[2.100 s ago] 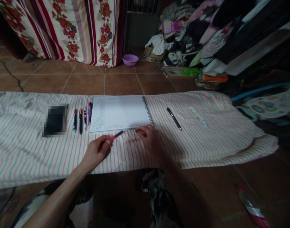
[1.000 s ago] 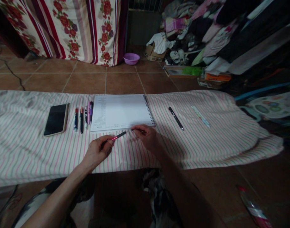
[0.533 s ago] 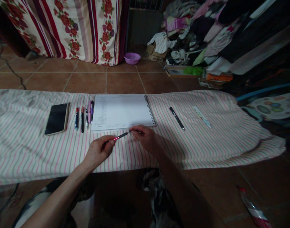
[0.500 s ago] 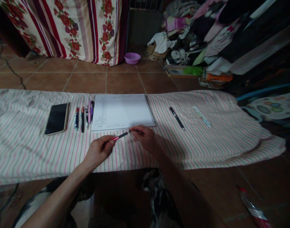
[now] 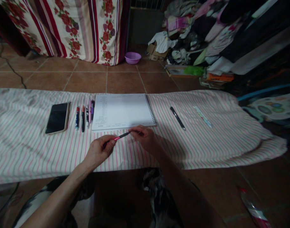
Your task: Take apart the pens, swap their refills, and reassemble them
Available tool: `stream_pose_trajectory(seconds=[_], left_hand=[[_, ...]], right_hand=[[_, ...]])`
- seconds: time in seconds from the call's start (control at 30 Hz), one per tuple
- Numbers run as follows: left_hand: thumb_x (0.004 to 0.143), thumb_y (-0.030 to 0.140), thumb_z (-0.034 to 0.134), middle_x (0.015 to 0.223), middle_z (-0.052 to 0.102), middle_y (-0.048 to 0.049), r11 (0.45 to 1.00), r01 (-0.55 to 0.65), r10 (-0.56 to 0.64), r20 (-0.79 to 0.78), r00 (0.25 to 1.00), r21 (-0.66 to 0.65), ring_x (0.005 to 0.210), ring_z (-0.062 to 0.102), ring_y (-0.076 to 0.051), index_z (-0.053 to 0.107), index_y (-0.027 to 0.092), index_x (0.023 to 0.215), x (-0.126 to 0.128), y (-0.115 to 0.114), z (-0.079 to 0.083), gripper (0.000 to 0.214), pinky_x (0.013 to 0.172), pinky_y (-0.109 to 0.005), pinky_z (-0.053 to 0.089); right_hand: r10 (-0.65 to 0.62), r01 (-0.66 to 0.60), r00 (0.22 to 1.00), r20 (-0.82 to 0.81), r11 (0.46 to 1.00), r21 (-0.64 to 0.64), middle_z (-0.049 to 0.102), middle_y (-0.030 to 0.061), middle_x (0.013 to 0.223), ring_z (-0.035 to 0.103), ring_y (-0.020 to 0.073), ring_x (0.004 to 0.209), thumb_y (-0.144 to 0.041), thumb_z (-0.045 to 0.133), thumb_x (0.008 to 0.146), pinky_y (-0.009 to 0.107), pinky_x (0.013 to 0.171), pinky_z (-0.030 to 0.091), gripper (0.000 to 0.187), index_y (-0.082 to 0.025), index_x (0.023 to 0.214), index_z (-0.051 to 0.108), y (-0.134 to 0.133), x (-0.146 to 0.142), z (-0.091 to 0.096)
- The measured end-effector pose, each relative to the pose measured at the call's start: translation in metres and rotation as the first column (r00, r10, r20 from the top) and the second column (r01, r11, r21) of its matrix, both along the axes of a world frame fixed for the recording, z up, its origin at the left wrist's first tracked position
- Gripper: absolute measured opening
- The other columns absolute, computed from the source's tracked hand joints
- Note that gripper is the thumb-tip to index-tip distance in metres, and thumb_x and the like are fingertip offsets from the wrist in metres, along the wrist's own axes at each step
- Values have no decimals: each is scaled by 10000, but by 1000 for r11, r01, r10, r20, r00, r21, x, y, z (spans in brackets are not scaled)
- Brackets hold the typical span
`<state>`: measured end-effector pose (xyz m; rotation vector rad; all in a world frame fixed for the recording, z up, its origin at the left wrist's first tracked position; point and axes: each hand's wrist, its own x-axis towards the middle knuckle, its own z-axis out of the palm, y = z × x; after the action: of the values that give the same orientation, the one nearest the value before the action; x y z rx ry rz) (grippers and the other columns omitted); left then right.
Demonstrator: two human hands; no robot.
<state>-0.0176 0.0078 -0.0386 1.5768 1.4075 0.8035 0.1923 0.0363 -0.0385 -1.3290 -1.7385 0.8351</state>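
A pen with a red barrel and dark grip slants up to the right in front of the notepad. My left hand is closed around its red end. My right hand pinches a small dark piece at the pen's other end, perhaps its tip or cap; the fingers hide most of it. Just behind both hands lies the spiral notepad, open to a mostly white page with print along its left and bottom edges. A black pen rests on the cloth to the right of the notepad.
Left of the notepad, several pens and markers lie side by side, with a phone beyond them. A pale patterned ruler-like strip lies at the right. Striped cloth covers the table. A purple basin stands on the floor behind.
The narrow gap between the pen's dark end and the piece in my right hand has closed, and the two now meet. Both hands stay in nearly the same place.
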Motion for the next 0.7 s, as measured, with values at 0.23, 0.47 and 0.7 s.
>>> stream_pose_trajectory(seconds=[0.23, 0.47, 0.7], left_hand=[[837, 402, 474, 922, 694, -87, 993, 95, -86, -123, 989, 66, 825, 627, -212, 645, 176, 1000, -3, 2, 0, 327, 747, -330, 477], [839, 381, 475, 963, 689, -78, 986, 120, -99, -178, 979, 113, 885, 620, -216, 640, 198, 1005, -4, 3, 1, 297, 794, -339, 469], [836, 369, 482, 975, 686, -67, 978, 143, -113, -195, 974, 148, 915, 612, -218, 644, 216, 1003, -6, 4, 2, 278, 816, -341, 462]], right_hand=[[41, -41, 999, 15, 999, 14, 671, 28, 791, 608, 129, 699, -166, 559, 779, 228, 619, 466, 158, -192, 860, 692, 1, 1, -1], [49, -50, 998, 29, 999, 12, 681, 27, 817, 611, 133, 726, -172, 562, 782, 240, 652, 462, 155, -200, 864, 690, 0, 1, 0], [70, -70, 997, 26, 998, -4, 683, 20, 807, 613, 130, 718, -169, 562, 778, 230, 637, 459, 156, -206, 858, 690, -1, 3, 1]])
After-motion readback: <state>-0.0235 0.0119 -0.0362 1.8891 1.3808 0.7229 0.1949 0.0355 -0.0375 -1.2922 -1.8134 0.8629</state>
